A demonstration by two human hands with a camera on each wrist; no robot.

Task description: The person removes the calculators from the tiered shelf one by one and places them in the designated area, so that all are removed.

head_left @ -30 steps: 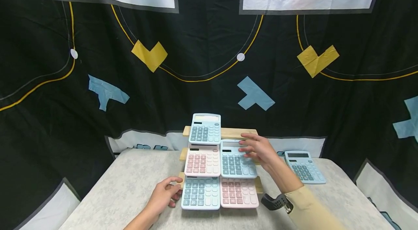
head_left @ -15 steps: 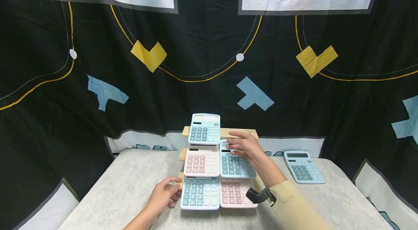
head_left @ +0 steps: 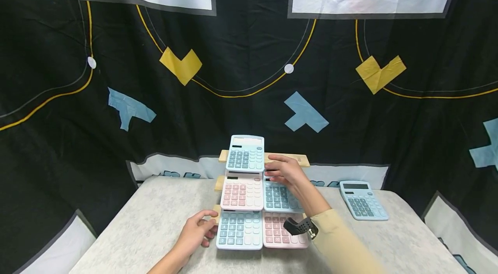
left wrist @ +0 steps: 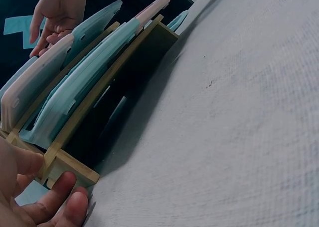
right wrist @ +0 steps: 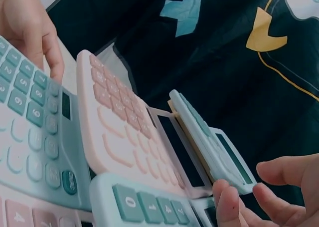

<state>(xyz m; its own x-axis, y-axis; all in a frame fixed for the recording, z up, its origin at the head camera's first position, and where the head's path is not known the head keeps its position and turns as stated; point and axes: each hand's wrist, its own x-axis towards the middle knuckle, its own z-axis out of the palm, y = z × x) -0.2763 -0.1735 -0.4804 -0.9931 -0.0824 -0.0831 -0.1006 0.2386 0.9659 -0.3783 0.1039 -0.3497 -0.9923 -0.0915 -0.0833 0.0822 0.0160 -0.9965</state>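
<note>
Up on the top tier of a pale wooden three-tier rack, at its left side, leans a light-blue rectangular calculator with grey-blue keys. Just beside its right edge is the person's right hand, fingers spread and loosely bent, grasping nothing; whether a fingertip touches that calculator is impossible to tell. The hand covers part of a second light-blue calculator on the middle tier, which stands next to a pale-pink calculator with rosy keys. On the bottom tier, another light-blue calculator sits at the left and a pink one with darker rose keys at the right, the latter partly hidden by a black wrist strap on the right arm. The left hand grips the rack's lower left end, thumb and fingers around the wood, as the left wrist view shows. All of this rests on a mottled light-grey table, where one more light-blue calculator lies apart to the right. A loose beige sleeve covers the right forearm. Behind the table hangs a black cloth bearing yellow tape pieces and blue tape pieces.
</note>
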